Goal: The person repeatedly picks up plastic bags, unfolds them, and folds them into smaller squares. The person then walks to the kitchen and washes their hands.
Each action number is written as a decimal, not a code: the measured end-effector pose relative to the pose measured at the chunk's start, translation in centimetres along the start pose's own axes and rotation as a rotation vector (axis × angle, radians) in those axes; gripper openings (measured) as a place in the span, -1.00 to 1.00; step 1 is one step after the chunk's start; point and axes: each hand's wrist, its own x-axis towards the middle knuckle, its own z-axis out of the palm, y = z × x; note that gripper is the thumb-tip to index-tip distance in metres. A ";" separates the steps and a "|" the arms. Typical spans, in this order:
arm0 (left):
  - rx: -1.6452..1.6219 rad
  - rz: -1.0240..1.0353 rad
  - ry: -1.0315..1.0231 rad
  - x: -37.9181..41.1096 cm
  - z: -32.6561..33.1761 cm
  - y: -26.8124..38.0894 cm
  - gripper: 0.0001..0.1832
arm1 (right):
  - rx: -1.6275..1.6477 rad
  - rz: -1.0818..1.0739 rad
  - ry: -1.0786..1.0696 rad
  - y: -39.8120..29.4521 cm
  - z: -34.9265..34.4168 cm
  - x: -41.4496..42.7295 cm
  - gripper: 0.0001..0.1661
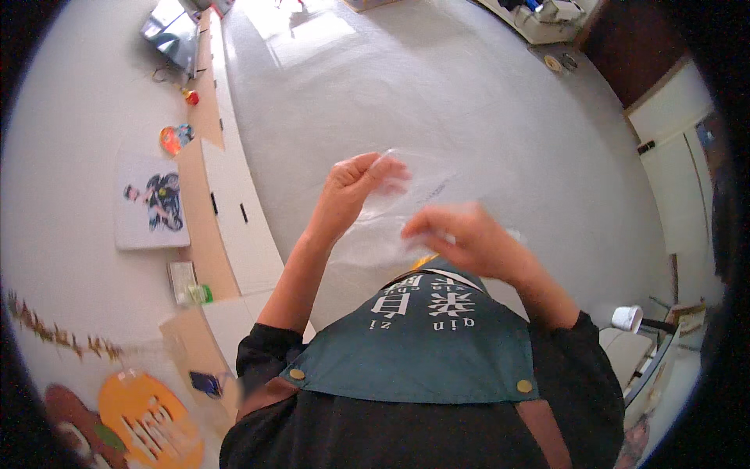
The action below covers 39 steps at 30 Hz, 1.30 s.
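Note:
A thin clear plastic bag (436, 190), with a line of faint print on it, hangs before my body. My left hand (369, 179) pinches its upper left part between thumb and curled fingers. Lower and to the right, my right hand (463, 237) is blurred by motion, with fingers bent against or close to the film. Whether those fingertips grip it cannot be made out. The bag is see-through, so its outline is hard to trace against the grey floor (469, 105). Below the hands is a dark green apron (422, 357) bearing white writing.
Along the left runs a low cabinet (252, 246) with a picture of a motorcyclist (153, 202), a green-lidded container (200, 293) and a phone (205, 383). A television (171, 35) stands farther along. At right, a white cup (627, 318) sits by a chair (627, 352).

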 end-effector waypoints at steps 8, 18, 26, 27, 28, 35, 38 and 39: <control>0.085 -0.125 -0.131 16.1 -5.7 -2.3 -0.76 | -0.093 0.003 0.353 12.7 -6.7 14.7 -0.84; 0.413 0.090 -0.060 37.6 -14.7 -0.2 -0.69 | -0.310 0.142 0.363 25.4 -18.0 27.5 -0.58; 0.755 0.344 -0.437 58.8 -19.7 0.1 -0.61 | -0.564 0.708 0.550 43.5 -22.0 26.8 -0.79; 0.738 0.307 -0.479 60.9 -19.9 -0.2 -0.59 | -0.562 0.743 0.539 44.6 -22.0 27.5 -0.78; 0.715 0.287 -0.522 63.4 -20.0 -0.6 -0.57 | -0.576 0.779 0.535 46.1 -22.3 28.3 -0.78; 0.495 0.188 -0.826 83.3 -16.2 -4.5 -0.58 | -0.417 1.249 0.738 51.5 -27.4 30.4 -0.78; 0.449 0.165 -0.871 84.3 -12.1 -5.4 -0.59 | -0.295 1.350 0.759 51.6 -28.3 27.0 -0.72; 0.443 0.159 -0.899 86.3 -10.8 -6.0 -0.59 | -0.259 1.381 0.772 52.8 -29.1 27.0 -0.70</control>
